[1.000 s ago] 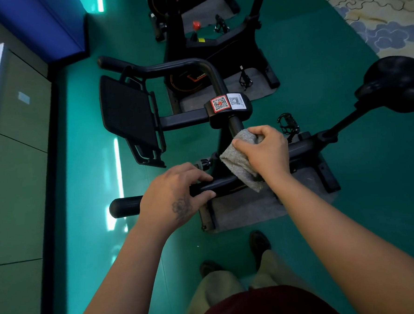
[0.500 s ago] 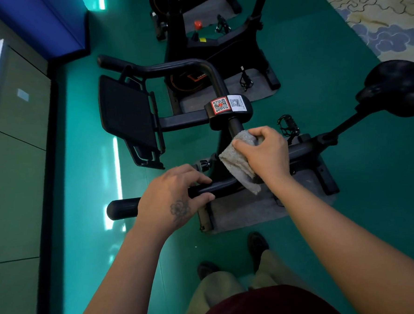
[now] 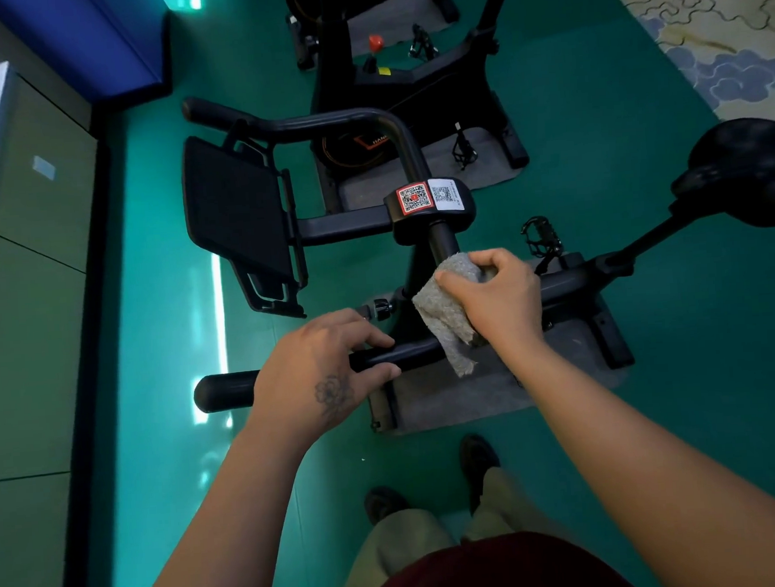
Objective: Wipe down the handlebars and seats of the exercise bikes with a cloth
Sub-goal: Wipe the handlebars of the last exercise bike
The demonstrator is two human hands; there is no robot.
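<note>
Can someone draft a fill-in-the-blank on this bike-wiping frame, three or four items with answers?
1. The right hand grips a grey ____ against the black curved handlebar.
2. The left hand holds the near handlebar grip, bare, with no ____ in it.
3. The two square code stickers sit on the handlebar's central ____.
4. The black padded seat lies off to the person's ____.

Missing words: cloth; cloth; clamp; right

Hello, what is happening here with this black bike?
A person is cleaning a black exercise bike. The left hand grips the near black handlebar bar, steadying it. The right hand holds a grey cloth against the bend of the same bar. The black seat is untouched.
</note>
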